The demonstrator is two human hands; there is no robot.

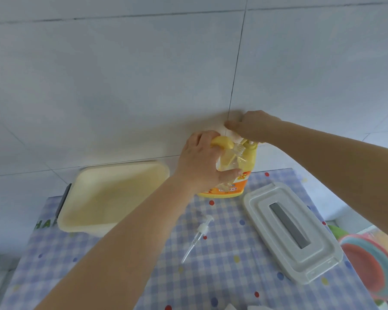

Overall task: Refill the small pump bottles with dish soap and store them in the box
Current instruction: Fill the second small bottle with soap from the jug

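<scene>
A large yellow dish soap jug (250,158) with an orange label stands at the table's far edge against the tiled wall. My right hand (254,126) lies curled over its white pump head (230,134). In front of the jug, my left hand (199,163) grips a small clear bottle (230,163) with its mouth held up near the jug's spout. The small bottle's own white pump (203,229) with its clear tube lies loose on the cloth. A cream box (87,211) stands open at the left. Its white lid (255,211) with a grey handle lies at the right.
A blue checked cloth (222,276) with coloured dots covers the small table. A stack of pink and teal bowls (367,262) sits off the table's right edge, with something green (336,231) behind it. White tiled wall rises just behind the jug.
</scene>
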